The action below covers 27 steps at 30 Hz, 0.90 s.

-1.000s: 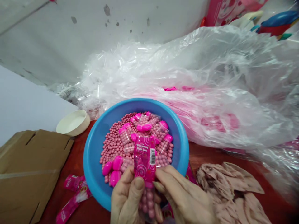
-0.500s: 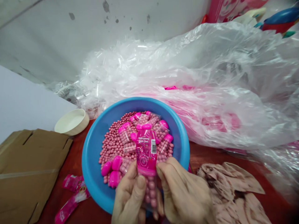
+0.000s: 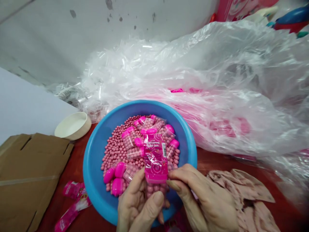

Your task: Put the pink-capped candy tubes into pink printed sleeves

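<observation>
My left hand (image 3: 142, 203) is closed around a clear plastic bottle (image 3: 155, 189) filled with pink gumballs, at the near side of the blue basin. A shiny pink printed label sleeve (image 3: 156, 158) with a barcode sits over the bottle's far end and stretches away past it. Its lower right edge is pinched between the thumb and forefinger of my right hand (image 3: 200, 196). The bottle's cap is not visible. Beneath lies the blue basin (image 3: 190, 151), holding loose pink gumballs (image 3: 113, 151) and several filled bottles with bright pink caps (image 3: 117, 187).
Flattened brown cardboard (image 3: 26, 177) and a white bowl (image 3: 73, 126) are on the left. More pink sleeves (image 3: 70, 212) lie by the basin. Clear plastic bags (image 3: 229, 96) bulge behind it. A beige cloth (image 3: 248, 193) rests right on the red table (image 3: 212, 159).
The bottle and sleeve have shifted slightly right. Less of the bottle shows below the sleeve. My right hand has moved a little right and down, still at the sleeve's edge.
</observation>
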Tool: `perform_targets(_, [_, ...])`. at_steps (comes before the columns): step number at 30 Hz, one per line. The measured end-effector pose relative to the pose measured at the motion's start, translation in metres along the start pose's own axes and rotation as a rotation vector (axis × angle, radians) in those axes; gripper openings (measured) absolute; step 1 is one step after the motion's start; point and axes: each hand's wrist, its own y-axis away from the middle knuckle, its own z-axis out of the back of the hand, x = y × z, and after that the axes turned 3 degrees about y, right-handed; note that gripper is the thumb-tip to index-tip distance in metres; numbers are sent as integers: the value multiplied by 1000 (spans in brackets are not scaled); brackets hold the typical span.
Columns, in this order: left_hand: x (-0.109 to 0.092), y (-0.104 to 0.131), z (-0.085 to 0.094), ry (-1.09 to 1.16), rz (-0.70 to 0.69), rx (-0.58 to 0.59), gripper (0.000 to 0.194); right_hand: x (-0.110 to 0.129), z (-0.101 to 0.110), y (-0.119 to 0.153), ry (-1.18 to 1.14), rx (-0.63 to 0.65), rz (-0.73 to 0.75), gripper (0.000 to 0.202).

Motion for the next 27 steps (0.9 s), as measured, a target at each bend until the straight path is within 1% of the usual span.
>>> perform_targets(3, [2,3,1,-14,9,0,37,3,0,-7,-107,-102,-254,19])
perform_targets(4, [2,3,1,-22,15,5,37,5,0,-10,-160,-113,-327,20])
perform_targets(5, [2,4,1,-26,21,8,37,6,0,-13,-231,-89,-380,19])
perform_targets(9, [0,4,-1,-23,29,-25,36,12,-3,-17,-525,93,-523,18])
perform_targets(11, [-1,3,-4,-13,30,-39,35,15,-6,-15,-541,111,-554,18])
perform_targets(13, [-1,2,-7,5,40,-52,34,15,-8,-12,-457,85,-531,15])
perform_targets(15, [0,2,-9,25,32,-104,36,13,-9,-10,-380,54,-511,13])
perform_targets(16, [1,2,-10,23,12,-138,37,12,-9,-10,-371,50,-524,13])
perform_targets(18, [5,2,-9,-24,-75,-197,38,11,-7,-14,-425,85,-592,13])
perform_targets(20, [10,3,-5,-150,-184,-208,35,12,-2,-20,-516,139,-678,12])
perform_targets(22, [15,3,2,-289,-259,-178,33,14,5,-26,-595,154,-768,18])
perform_targets(25, [19,3,13,-418,-291,-112,29,18,12,-29,-722,121,-885,23])
perform_targets(27, [19,2,18,-495,-313,-94,29,18,12,-27,-789,94,-942,23])
